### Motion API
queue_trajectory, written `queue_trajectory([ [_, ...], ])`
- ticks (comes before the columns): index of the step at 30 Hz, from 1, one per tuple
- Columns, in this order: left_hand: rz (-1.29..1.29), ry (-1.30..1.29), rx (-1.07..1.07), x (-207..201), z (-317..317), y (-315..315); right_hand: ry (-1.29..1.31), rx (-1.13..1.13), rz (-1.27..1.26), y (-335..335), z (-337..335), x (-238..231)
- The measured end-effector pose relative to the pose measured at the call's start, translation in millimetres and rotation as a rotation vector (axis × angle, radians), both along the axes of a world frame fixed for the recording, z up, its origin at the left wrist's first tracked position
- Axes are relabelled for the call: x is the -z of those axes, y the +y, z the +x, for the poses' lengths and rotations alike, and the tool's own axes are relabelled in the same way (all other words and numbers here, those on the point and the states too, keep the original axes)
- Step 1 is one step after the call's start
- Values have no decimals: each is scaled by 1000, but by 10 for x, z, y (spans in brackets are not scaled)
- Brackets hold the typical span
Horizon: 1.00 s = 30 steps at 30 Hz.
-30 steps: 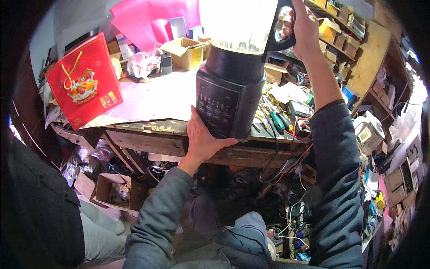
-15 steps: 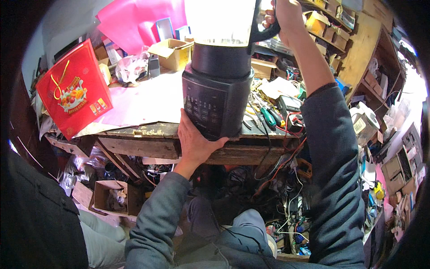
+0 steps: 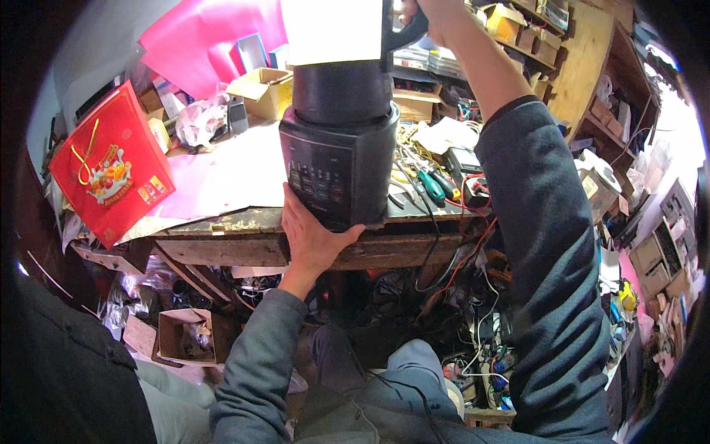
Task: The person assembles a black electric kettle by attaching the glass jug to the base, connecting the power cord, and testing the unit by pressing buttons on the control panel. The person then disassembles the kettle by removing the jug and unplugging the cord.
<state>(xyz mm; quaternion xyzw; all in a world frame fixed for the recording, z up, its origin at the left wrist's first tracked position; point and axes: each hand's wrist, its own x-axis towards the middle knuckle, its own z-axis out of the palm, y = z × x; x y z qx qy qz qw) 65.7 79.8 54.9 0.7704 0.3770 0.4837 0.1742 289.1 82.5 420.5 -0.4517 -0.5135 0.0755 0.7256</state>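
A blender stands upright in front of me at the workbench's front edge. Its black base [image 3: 336, 166] has a panel of buttons facing me, and the jar [image 3: 336, 33] on top is washed out by glare and cut off by the upper edge. My left hand [image 3: 312, 240] grips the base's lower left corner, fingers along its side and thumb across the bottom front. High up, my right hand [image 3: 436, 16] is closed round the jar's black handle [image 3: 409, 33]; part of that hand is out of the picture.
Left on the workbench [image 3: 251, 229] lean a red gift bag [image 3: 111, 163] and an open cardboard box [image 3: 262, 92]. Green-handled pliers [image 3: 431, 186], cables and a black device [image 3: 464, 161] lie to the right. Another person's dark sleeve [image 3: 66, 355] is at lower left, near a floor carton [image 3: 185, 337].
The whole view has shifted slightly, so the blender and bench things appear farther left. Both hands keep their places on the base and handle.
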Motion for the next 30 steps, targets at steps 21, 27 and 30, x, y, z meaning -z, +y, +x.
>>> queue_trajectory([
  [21, -21, -21, 7, 27, -64, -16, 113, -20, 104, -466, -245, 435],
  [27, -38, -25, 18, -22, -23, -32, 113, 45, 73, -402, -181, 370],
  [30, 18, -34, 15, -9, -8, -4, 125, 6, 55, -398, -209, 369],
])
